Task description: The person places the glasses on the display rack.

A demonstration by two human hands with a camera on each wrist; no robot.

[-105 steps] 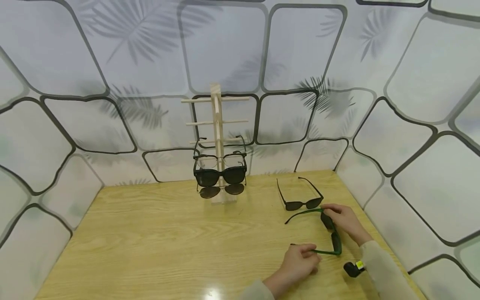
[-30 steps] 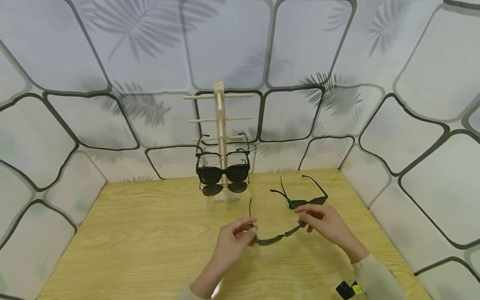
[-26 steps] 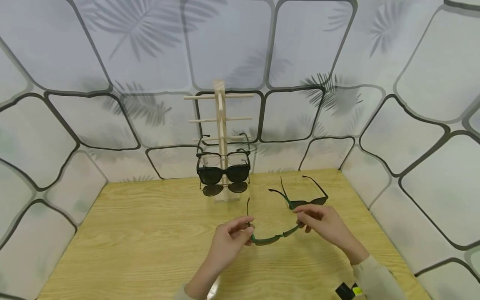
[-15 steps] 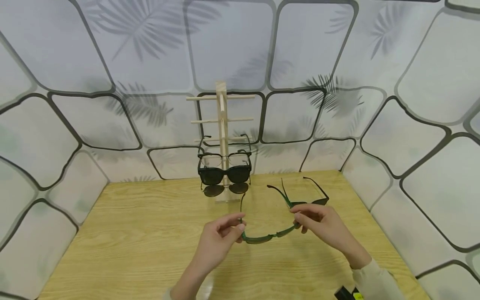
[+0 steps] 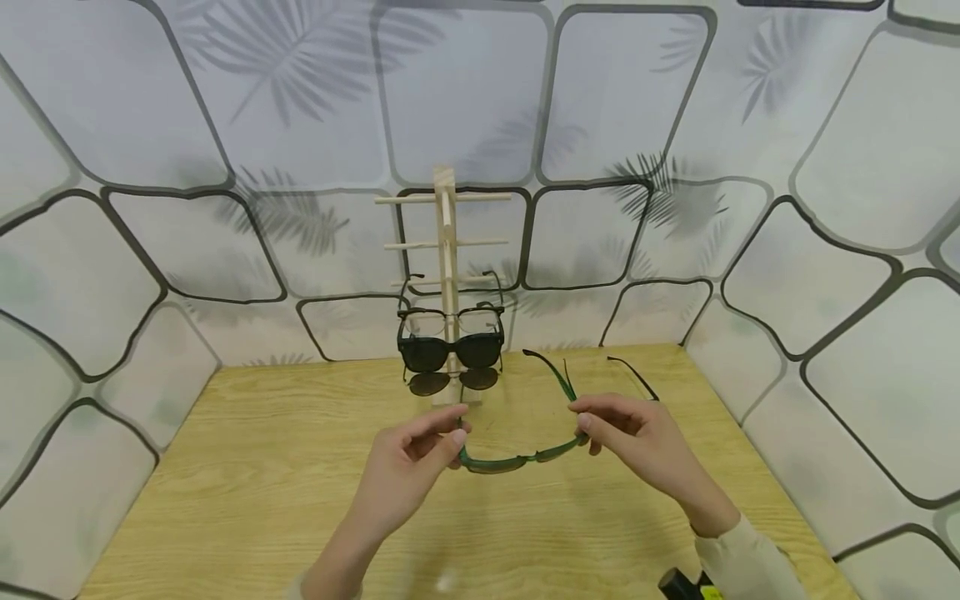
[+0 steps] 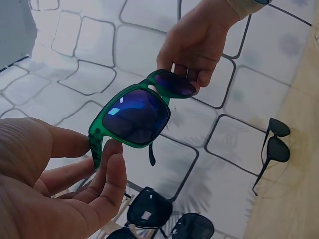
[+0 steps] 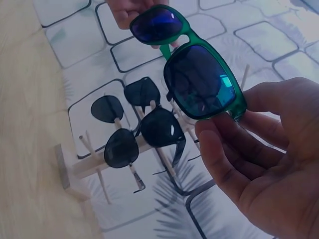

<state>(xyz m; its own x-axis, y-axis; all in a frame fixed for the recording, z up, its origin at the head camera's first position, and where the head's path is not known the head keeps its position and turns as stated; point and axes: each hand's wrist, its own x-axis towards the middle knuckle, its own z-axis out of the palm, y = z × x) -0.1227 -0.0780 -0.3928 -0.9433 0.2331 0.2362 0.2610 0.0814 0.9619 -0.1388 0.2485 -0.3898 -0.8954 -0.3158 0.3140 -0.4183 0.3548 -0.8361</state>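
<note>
Table (image 5: 262, 483) supports rack (image 5: 446, 221) holding eyewear (image 5: 477, 350); hands (image 5: 397, 479) pinch green sunglasses (image 6: 137, 114).

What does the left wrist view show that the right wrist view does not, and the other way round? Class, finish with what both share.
Only the left wrist view shows the black sunglasses lying on the tabletop.
Only the right wrist view shows the base of the wooden stand.
Both show the green sunglasses held between the left hand and right hand, and dark sunglasses on the stand.
</note>
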